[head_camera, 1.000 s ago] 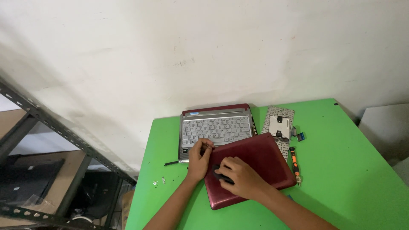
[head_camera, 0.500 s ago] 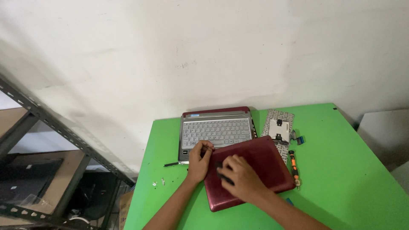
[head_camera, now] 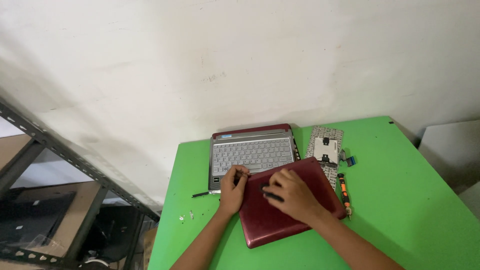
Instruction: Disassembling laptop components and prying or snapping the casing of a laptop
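- Head view: the glossy dark-red laptop lid (head_camera: 292,205) lies tilted, overlapping the near right corner of the open silver-keyed laptop base (head_camera: 251,154). It is pressed by the right hand (head_camera: 290,194), fingers spread flat; the left hand (head_camera: 232,187) is curled at its left edge, a firm grip cannot be told.
- A slip could let the lid scrape the keys.
- Crowding the right side: a grey detached keyboard panel (head_camera: 325,147) and an orange-and-black screwdriver (head_camera: 343,189); tiny loose screws (head_camera: 186,216) on the bright green table (head_camera: 415,200) could be swept off.

No package, sign or lit screen is visible. The only label is a small white rectangular sticker on the grey keyboard panel (head_camera: 325,150), which lies near the far edge of the green table (head_camera: 410,200), toward its far right corner. The print on it is too small to read.
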